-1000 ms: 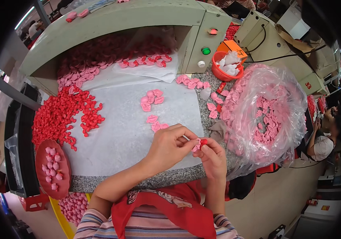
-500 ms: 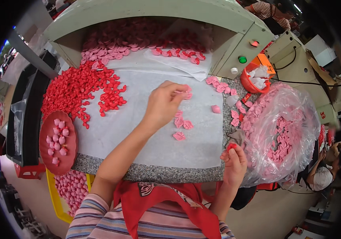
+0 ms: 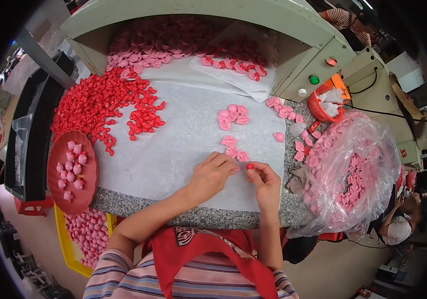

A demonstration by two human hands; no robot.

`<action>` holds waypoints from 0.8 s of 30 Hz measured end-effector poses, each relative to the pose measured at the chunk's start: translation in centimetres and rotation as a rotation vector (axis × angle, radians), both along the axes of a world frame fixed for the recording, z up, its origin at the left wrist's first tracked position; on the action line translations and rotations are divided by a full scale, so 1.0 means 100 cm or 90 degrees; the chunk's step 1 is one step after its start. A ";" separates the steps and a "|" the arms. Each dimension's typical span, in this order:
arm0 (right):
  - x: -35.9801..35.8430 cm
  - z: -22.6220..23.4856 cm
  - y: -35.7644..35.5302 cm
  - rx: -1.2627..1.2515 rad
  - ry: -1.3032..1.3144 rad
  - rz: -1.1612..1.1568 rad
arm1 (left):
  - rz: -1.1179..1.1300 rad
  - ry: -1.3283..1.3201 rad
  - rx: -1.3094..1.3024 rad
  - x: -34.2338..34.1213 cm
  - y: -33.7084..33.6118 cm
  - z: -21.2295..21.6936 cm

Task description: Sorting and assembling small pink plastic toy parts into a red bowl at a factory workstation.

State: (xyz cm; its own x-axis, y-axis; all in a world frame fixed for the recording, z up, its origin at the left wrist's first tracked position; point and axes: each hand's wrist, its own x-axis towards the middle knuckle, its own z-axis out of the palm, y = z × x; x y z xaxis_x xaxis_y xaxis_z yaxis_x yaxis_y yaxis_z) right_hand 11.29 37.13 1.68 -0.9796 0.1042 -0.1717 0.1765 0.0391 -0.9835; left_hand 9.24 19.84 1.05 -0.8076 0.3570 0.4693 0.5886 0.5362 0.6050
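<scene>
1. A speckled stone bench (image 3: 173,217) fills the middle of the view, with a pale green machine housing (image 3: 253,15) arching over its far edge and a grey floor below the near edge.
2. A white sheet (image 3: 173,144) covers most of the bench top, from the far edge almost to the near one.
3. A clear plastic bag (image 3: 368,164) full of pink pieces bulges at the right end of the bench.
4. A broad heap of red pieces (image 3: 99,107) lies on the far left part of the sheet.
5. A red oval tray (image 3: 54,184) hangs at the left near corner and carries a few pink pieces.
6. An orange tub (image 3: 325,102) with white scraps stands near the far right corner, just under the machine's green button.
7. A cluster of pink pieces (image 3: 232,115) lies on the sheet right of centre, with a smaller group (image 3: 234,149) nearer the person.
8. The left hand (image 3: 212,175) rests on the sheet near the near edge, fingers curled and their tips touching the closest pink piece of the smaller group.
9. The right hand (image 3: 264,180) is just beside it, thumb and forefinger pinched on a small red piece (image 3: 249,166), held just above the sheet.
</scene>
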 end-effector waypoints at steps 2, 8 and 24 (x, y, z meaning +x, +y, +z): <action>0.000 0.005 -0.006 -0.031 0.047 0.021 | -0.037 0.009 0.079 0.000 -0.008 0.012; 0.010 0.048 -0.021 -0.201 0.097 0.132 | -0.097 0.056 0.157 0.023 -0.028 0.045; 0.024 0.085 -0.026 -0.149 -0.019 0.158 | -0.133 -0.734 0.622 0.032 -0.041 0.077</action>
